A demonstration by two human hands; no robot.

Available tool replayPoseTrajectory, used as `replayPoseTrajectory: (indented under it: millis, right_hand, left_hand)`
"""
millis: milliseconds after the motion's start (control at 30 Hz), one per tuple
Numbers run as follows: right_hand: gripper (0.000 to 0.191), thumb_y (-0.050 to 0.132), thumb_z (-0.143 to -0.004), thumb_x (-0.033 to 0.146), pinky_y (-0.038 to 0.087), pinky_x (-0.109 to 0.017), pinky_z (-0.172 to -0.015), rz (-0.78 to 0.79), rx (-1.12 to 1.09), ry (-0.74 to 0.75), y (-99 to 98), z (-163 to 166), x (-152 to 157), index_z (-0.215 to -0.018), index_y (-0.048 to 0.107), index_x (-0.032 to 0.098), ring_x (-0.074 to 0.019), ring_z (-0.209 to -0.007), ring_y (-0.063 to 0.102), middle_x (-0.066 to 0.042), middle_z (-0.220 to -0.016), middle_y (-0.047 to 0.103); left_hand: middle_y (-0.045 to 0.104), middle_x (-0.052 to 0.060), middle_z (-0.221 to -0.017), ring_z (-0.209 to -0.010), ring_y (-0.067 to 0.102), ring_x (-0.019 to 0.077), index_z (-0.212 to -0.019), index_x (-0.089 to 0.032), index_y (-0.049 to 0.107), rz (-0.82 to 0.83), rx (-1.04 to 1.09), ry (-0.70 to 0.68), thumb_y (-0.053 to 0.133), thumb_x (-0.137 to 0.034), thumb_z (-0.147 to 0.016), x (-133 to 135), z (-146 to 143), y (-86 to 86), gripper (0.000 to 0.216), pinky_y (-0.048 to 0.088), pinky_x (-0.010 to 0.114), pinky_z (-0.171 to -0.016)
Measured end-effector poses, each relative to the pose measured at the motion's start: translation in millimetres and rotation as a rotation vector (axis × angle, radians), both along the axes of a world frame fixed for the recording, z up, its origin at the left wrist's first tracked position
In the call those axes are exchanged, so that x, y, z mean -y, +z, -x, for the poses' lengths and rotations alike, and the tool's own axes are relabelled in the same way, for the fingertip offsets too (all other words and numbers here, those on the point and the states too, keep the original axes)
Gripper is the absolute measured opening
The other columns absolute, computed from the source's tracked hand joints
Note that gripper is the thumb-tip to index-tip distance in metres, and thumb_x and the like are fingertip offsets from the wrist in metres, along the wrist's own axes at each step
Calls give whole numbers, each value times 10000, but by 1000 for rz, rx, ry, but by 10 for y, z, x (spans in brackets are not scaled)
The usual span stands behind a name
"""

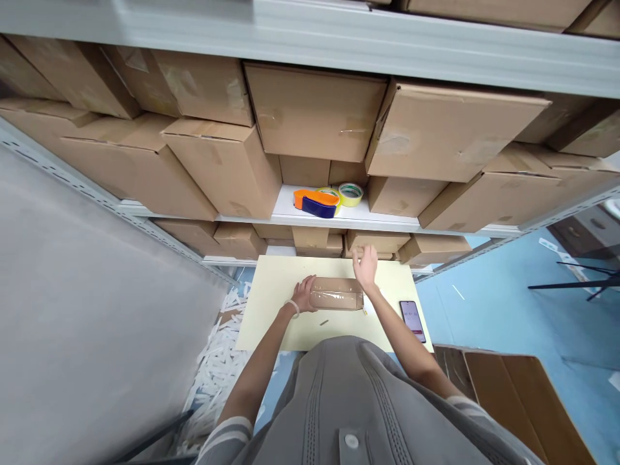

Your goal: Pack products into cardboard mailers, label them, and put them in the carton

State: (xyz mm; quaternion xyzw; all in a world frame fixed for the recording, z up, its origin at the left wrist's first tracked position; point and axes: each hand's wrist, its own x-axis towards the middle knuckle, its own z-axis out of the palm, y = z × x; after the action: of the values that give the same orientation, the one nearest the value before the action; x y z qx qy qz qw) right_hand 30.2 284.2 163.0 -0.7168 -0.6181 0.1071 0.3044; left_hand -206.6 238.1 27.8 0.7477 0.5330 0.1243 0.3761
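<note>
A small cardboard box point(334, 294) with shiny clear tape along its side lies on the pale yellow board point(261, 329) in front of me. My left hand point(304, 294) is closed on the box's left end, with a white band at the wrist. Just above the box's right end, my right hand point(367, 265) has its fingers curled together in a pinch. Whatever it may hold is too small to make out. A small grey strip point(324, 322) lies on the board below the box.
An orange and blue tape dispenser point(317, 203) and a tape roll point(351, 194) sit on the shelf ahead, among stacked cartons point(320, 110). A phone point(412, 321) lies at the board's right edge. Paper scraps point(217, 368) cover the floor left; a large carton point(523, 400) stands right.
</note>
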Motion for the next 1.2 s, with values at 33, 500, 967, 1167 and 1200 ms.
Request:
replayPoseTrajectory:
  millis: [33, 500, 967, 1167, 1200]
  right_hand:
    - [467, 274, -951, 457, 341, -379, -1015, 107, -53, -72, -194, -111, 177, -1203, 505, 139, -271, -1191, 467, -167, -1227, 546]
    - [527, 414, -827, 596, 408, -336, -988, 547, -725, -169, -997, -299, 867, -1157, 584, 222, -242, -1157, 566, -63, -1216, 642]
    - [500, 315, -849, 698, 471, -317, -773, 86, -1071, -31, -129, -206, 928, -903, 536, 252, -213, -931, 600, -40, -1034, 638]
    - [372, 489, -858, 597, 416, -311, -777, -211, -1238, 50, 296, -150, 918, -779, 522, 236, -179, -842, 542, -19, -863, 583]
    - [362, 511, -852, 586, 409, -305, -769, -227, -1217, 42, 335, -148, 927, -759, 506, 236, -174, -830, 530, -13, -842, 567]
  left_hand:
    - [153, 160, -1560, -1441, 157, 356, -1489, -288, 50, 23, 15, 27, 850, -338, -469, 38, -7, -2, 1298, 62, 594, -1143]
    - [573, 85, -1345, -1285, 491, 274, -1350, -218, 461, 247, 114, 565, 324, -518, -920, 203, -291, 59, 541, 396, 479, -1047]
    - [571, -14, -770, -783, 564, 151, -762, -231, 488, -147, 748, 911, 432, -679, -833, 435, -247, 1154, 457, 474, 269, -742]
    - [559, -12, -793, -789, 549, 122, -759, -198, 507, -241, 1051, 917, 692, -536, -734, 541, -246, 1612, 386, 428, 230, -770]
    - [568, -6, -811, -821, 562, 130, -770, -197, 510, -259, 1045, 911, 718, -504, -722, 563, -246, 1669, 374, 429, 241, -798]
